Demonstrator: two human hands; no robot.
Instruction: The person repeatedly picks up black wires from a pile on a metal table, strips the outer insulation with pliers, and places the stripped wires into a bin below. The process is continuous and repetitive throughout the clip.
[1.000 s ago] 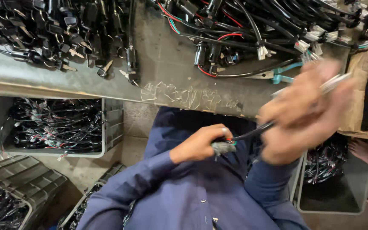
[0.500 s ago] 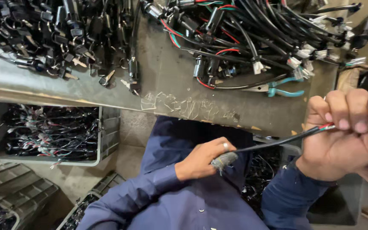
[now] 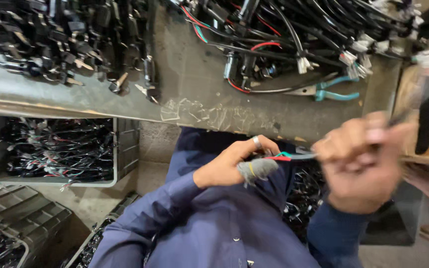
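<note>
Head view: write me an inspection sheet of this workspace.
Surface: grey metal bench, scuffed, clear tape scraps at its front edge.
Job's things: thin cable with red and green wires, stretched between both hands.
Clutter: teal-handled pliers on the bench.
Hands: left hand, finger wrapped in grey tape, pinches the cable end; right hand blurred, gripping the cable.
Cables: black harness heaps across the bench.
Surroundings: grey crate of wires below the bench.

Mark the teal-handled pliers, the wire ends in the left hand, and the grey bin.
teal-handled pliers [image 3: 334, 92], head view, on a handle.
wire ends [image 3: 280, 157], head view, red and teal tips.
grey bin [image 3: 125, 149], head view, right wall.
</note>
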